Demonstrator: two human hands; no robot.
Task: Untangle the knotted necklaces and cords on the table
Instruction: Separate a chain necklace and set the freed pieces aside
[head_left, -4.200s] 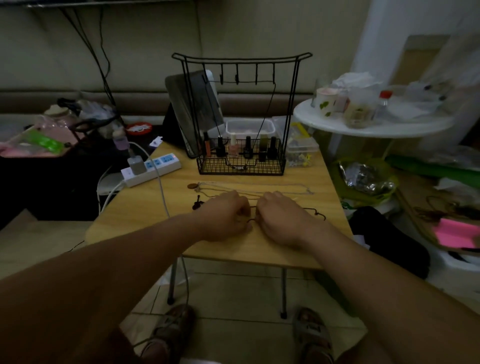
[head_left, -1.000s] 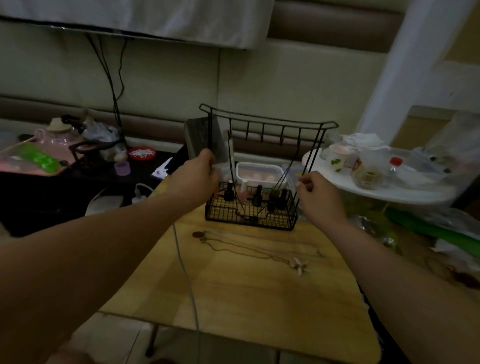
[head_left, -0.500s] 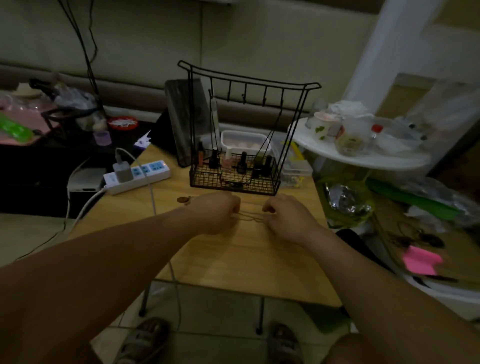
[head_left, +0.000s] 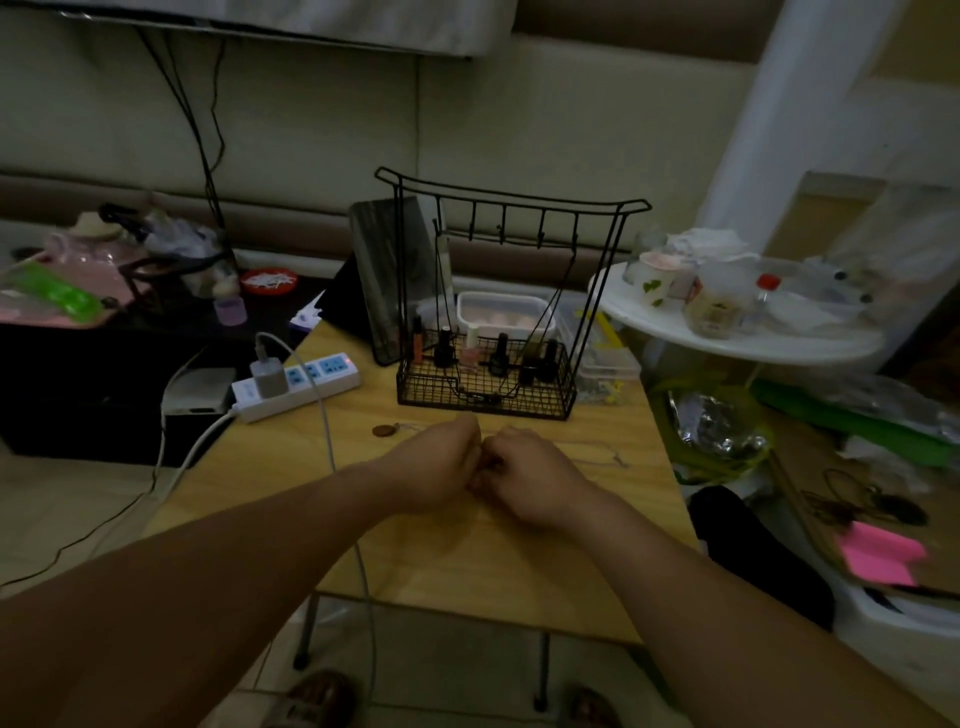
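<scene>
Fingers (head_left: 471, 446) of the left hand (head_left: 434, 467) and the right hand (head_left: 532, 480) are curled in tight, knuckles touching. They are closed on the thin necklace (head_left: 597, 446) at mid-table, though the pinch itself is hidden between them. The chain trails off to the right of the right hand, and a brown pendant (head_left: 384, 430) lies just left of the left hand.

The wooden table (head_left: 493, 571) is pale and small. It stands on a tiled floor before a cream wall (head_left: 311, 130), with a cluttered white round table (head_left: 737, 343) at far right.

Half a second ago the hands were apart with chain stretched between them; now they meet.

Counted:
- two hands
- one chain that I can make out
- one pendant
- one black wire rack (head_left: 488, 400) at the far edge
- about six small bottles (head_left: 500, 353) in the rack
- one power strip (head_left: 332, 374) at far left
- one charger (head_left: 269, 378) plugged into the strip
</scene>
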